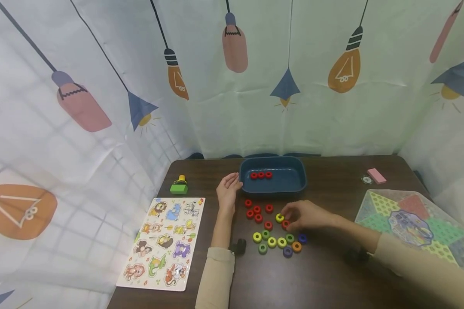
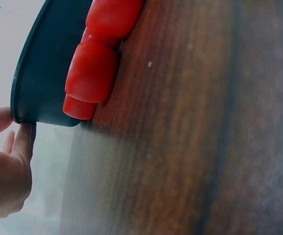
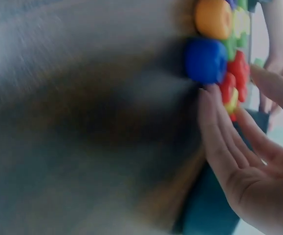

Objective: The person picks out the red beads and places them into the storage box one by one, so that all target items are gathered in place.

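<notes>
Sorting by colour seems to be the step in hand, as three red rings (image 1: 261, 177) are lined up inside the blue tray (image 1: 288, 180) and the loose rings (image 1: 258, 221) of several colours are spread on the tabletop (image 1: 263, 283) on its near side. The tray's left end is touched by the left hand (image 1: 227, 193), well apart from the right hand (image 1: 307, 215), which is held near the tray at a red ring (image 1: 284, 226) and a yellow ring (image 1: 279, 220); whether either is pinched cannot be told. Next, a clean pinch on one red ring, leaving the yellow untouched, would probably be called for, then a lift over the tray's near wall.
</notes>
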